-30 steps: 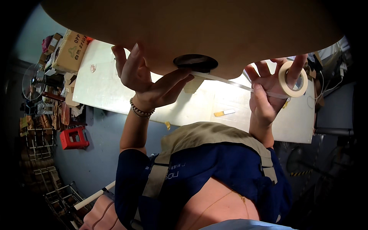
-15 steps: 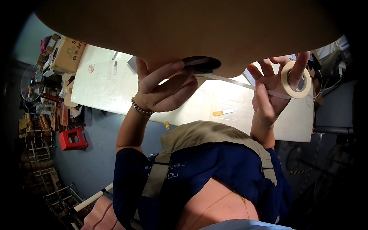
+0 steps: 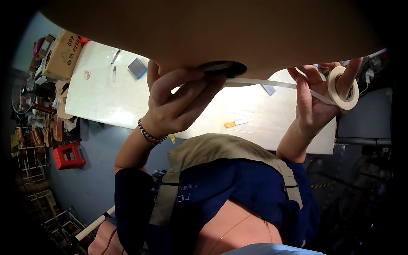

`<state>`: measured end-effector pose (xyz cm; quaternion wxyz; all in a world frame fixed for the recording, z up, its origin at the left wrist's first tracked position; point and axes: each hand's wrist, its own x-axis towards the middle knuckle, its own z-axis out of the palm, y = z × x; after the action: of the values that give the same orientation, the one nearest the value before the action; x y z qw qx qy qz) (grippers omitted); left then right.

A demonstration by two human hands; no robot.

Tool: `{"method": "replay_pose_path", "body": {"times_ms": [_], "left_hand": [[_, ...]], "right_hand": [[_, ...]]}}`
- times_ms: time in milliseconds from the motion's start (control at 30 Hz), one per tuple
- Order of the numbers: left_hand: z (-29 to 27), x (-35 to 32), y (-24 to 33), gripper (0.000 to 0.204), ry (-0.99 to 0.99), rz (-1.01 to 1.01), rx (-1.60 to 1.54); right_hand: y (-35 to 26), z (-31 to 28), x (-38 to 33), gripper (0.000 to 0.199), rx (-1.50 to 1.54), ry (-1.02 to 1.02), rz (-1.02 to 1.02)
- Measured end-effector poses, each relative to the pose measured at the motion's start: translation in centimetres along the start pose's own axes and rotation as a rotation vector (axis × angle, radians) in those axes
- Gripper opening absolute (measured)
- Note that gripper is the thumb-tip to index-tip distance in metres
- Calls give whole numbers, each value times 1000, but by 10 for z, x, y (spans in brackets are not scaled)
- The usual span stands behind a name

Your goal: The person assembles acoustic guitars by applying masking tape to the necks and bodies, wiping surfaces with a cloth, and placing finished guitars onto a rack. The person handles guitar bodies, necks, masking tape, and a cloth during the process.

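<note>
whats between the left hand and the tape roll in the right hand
In the head view, a pulled-out strip of tape runs from the left hand, by the dark disc, to the tape roll held by the right hand.

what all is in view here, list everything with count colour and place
large curved object: 1, tan brown, fills the top of the view
dark disc: 1, black, on the underside of the curved object
tape roll: 1, cream, on the right hand's fingers, upper right
tape strip: 1, pale, stretched from the disc area to the roll
table: 1, white, below the hands
cardboard box: 1, brown, at the table's left end
small flat square: 1, grey blue, on the table, upper left
pens: 2, dark and grey, on the table near the square
yellow and white strip: 1, on the table, centre
stool: 1, red, on the floor, left
bracelet: 1, beaded, left wrist
left hand: 1, pressing by the disc
right hand: 1, holding the tape roll
</note>
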<state>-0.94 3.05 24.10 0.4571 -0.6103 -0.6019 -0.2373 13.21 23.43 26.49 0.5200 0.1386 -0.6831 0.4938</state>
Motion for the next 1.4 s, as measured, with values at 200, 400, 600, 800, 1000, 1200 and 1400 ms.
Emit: {"method": "replay_pose_path", "body": {"times_ms": [200,400,600,800,1000,1200,1400], "left_hand": [[-1,-2,1,22,-5,-17,-6],[1,-5,0,22,17,2,11],[-3,-5,1,22,-10,-15,40],[4,-1,14,17,49,-191,31],[3,-16,6,20,108,-464,54],[-21,-30,-19,25,161,-547,62],[-25,-61,-9,31,200,-767,-18]], "right_hand": [[-2,2,3,96,-45,4,1],[-1,0,2,97,-117,-5,-5],[3,-2,6,94,-87,-68,-65],[9,9,6,95,12,-61,3],[38,65,-71,97,437,126,300],[114,153,-124,70,334,-293,746],[94,117,-137,86,-112,-300,377]]}}
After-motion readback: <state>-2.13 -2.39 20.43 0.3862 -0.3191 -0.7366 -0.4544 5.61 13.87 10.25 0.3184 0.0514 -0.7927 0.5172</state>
